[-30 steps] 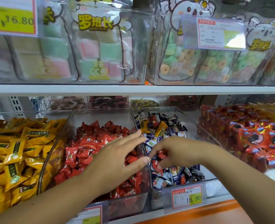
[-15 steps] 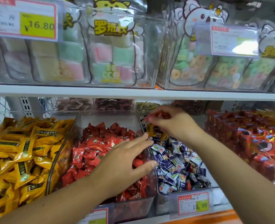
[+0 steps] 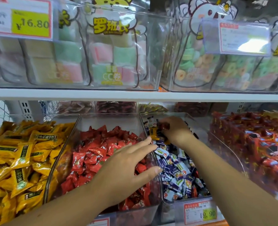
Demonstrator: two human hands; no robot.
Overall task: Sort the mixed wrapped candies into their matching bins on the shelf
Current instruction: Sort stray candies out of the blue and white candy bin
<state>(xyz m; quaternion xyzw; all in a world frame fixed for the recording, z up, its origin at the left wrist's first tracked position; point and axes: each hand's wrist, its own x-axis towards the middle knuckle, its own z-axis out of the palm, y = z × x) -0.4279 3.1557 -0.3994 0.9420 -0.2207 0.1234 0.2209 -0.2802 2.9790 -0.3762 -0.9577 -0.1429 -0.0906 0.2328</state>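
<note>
A small red wrapped candy point(image 3: 165, 126) is pinched in the right hand point(image 3: 175, 132) at the back of the clear plastic bin point(image 3: 201, 126) of blue-and-white wrapped candies point(image 3: 175, 170), with open room below the white upper shelf point(image 3: 135, 95). The left hand point(image 3: 126, 167) lies spread flat, holding nothing, over the neighbouring clear bin point(image 3: 61, 160) of red wrapped candies point(image 3: 92, 154), its fingertips at the shared wall. Yellow packets point(image 3: 20, 154) fill the next bin to the left.

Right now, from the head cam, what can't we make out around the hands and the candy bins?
Head view only.
- Right hand: the hand itself hides how many pieces it grips; one red wrapper shows.
- Upper-right price label: glare and blur, unreadable.
- Red bin's tag: cut off by the bottom edge.
- Back-row bins: shadowed under the shelf, contents blurred.
</note>
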